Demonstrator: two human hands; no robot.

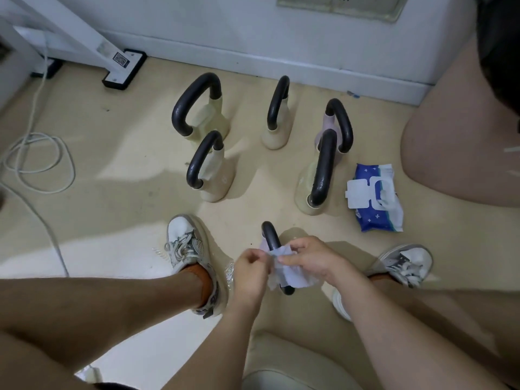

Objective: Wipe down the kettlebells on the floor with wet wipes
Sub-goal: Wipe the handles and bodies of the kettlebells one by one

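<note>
Head view: a crumpled white wet wipe (292, 273) is pinched by fingers of left hand (250, 273) and right hand (309, 260) over the black-handled kettlebell (270, 237).

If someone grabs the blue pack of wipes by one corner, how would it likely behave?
The pack of wipes looks like soft film, wrinkled at the ends, so it would probably sag rather than stay flat. Its white flap stands open, so a wipe might trail out. It looks fairly full, so likely a bit heavy for its size.
</note>
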